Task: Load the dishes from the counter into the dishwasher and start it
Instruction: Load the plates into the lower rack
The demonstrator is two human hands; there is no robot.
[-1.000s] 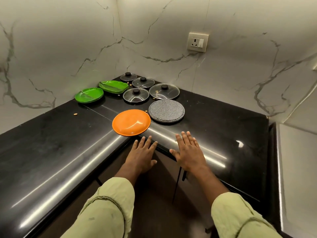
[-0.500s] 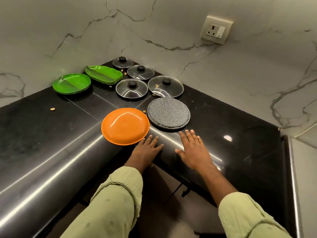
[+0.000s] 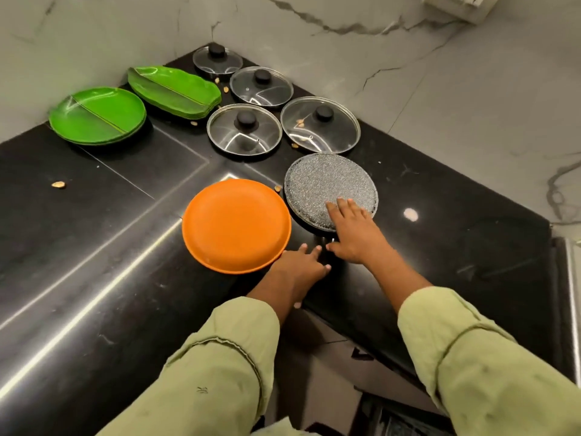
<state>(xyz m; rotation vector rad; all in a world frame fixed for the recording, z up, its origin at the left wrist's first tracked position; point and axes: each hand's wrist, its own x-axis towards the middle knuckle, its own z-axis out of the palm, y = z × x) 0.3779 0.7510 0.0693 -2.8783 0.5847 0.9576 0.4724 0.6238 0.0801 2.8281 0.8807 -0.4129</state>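
On counter (image 3: pixel 94 247) | right hand (image 3: pixel 352 234) flat on speckled plate (image 3: pixel 327 180) | left hand (image 3: pixel 298 265) spread, perhaps touching orange plate (image 3: pixel 235 225)

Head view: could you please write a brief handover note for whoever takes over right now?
Left hand: open, fingers flat on the counter beside the orange plate.
Right hand: open, fingers lying on the grey speckled pan at its near rim.
Behind them: four glass lids, round green plates, leaf-shaped green plates.
Done: nothing lifted yet. Left: load everything, start the dishwasher, which is out of view.
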